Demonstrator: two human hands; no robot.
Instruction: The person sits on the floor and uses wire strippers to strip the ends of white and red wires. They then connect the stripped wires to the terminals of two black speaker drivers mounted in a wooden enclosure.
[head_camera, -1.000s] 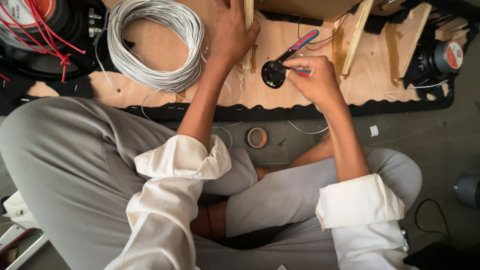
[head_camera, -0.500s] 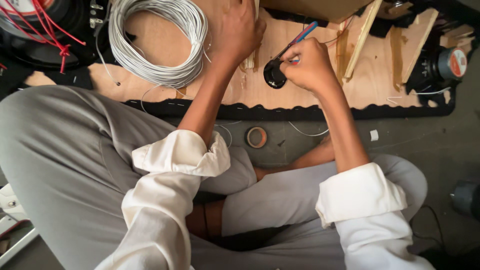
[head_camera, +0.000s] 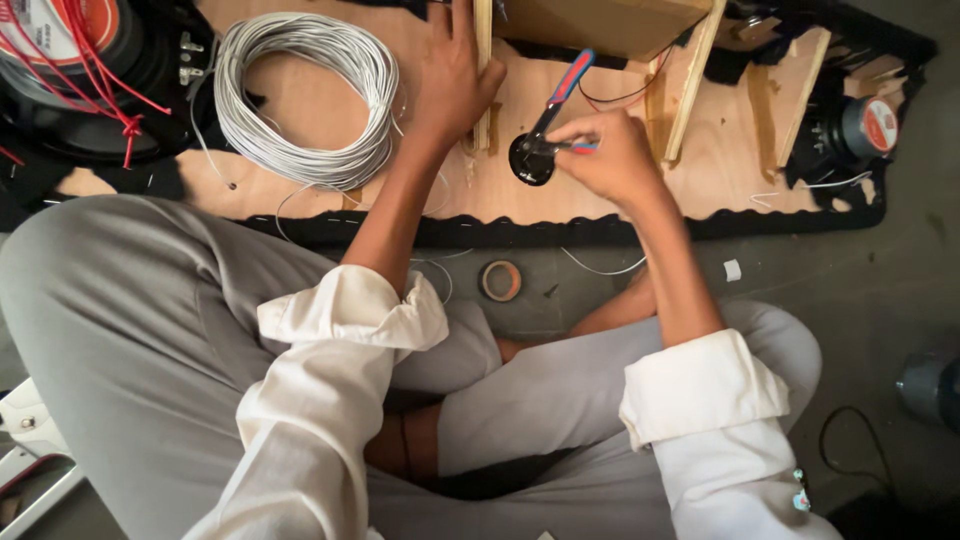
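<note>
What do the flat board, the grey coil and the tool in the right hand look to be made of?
Board: plywood, unfinished, judging by its pale grain and matte face. Grey coil: probably plastic-sheathed wire, smooth and slightly glossy. Tool gripped by the right hand: dark metal head, red and blue handles that look rubber or plastic. The left hand presses a bare wood strip.

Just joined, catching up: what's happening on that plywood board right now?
A person sits cross-legged at a plywood board. The right hand grips a red-and-blue-handled tool whose tip is on a small round black part lying on the board. The left hand presses flat beside an upright wooden strip. A coil of grey wire lies to the left; a tape roll sits on the floor.
</note>
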